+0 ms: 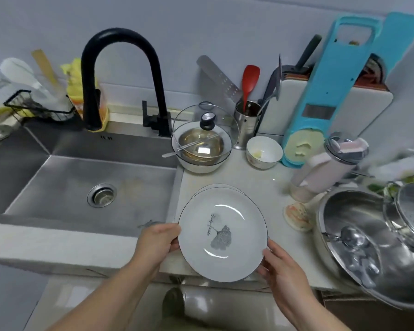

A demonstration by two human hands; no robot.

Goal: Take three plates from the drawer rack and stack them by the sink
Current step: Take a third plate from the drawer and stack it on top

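Note:
A white plate (222,232) with a thin dark rim and a grey leaf print is held level over the counter's front edge, just right of the steel sink (81,185). My left hand (157,244) grips its left rim and my right hand (281,268) grips its lower right rim. Behind and under it, the rims of other white plates (221,187) lie stacked on the counter. The drawer rack is out of view.
A black tap (120,75) arches over the sink. Behind the plates stand a white bowl with a glass lid (203,144), a small bowl (264,151) and a utensil holder (246,123). A large steel basin (368,247) and a pink cup (320,170) crowd the right.

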